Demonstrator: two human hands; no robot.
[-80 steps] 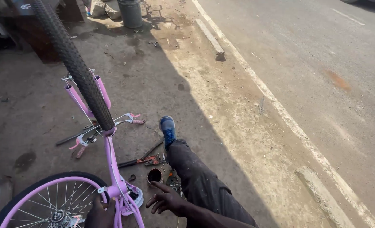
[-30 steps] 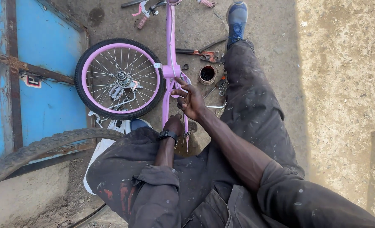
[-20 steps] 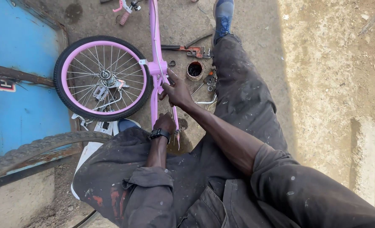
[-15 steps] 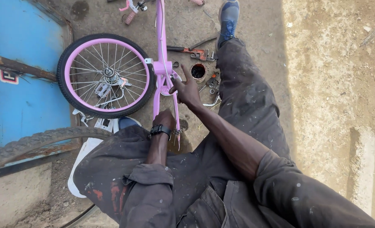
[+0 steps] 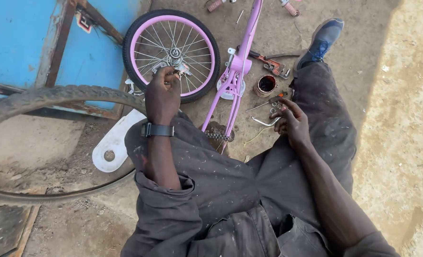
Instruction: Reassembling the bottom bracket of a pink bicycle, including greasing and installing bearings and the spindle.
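Observation:
A small pink bicycle frame [image 5: 236, 71] lies on the dirt between my legs. Its wheel [image 5: 171, 53], pink rim and black tyre, stands against a blue metal panel. My left hand [image 5: 161, 93], with a black watch on the wrist, reaches up to the wheel and pinches something at the spokes near the hub [image 5: 175, 52]. My right hand [image 5: 290, 121] hovers with fingers spread over small tools [image 5: 268, 112] on the ground beside my right leg. A loose chain [image 5: 218, 136] hangs at the frame's lower end.
A round rusty tin [image 5: 266, 85] and a red pipe wrench [image 5: 271, 64] lie by the frame. A large black tyre [image 5: 45, 143] arcs across the left. A white plastic guard [image 5: 114, 143] lies under it. The blue panel [image 5: 35, 43] fills the upper left.
My left hand rose from the frame's lower part to the wheel spokes. My right hand left the frame and dropped toward the tools on the ground. The camera view shifted rightward.

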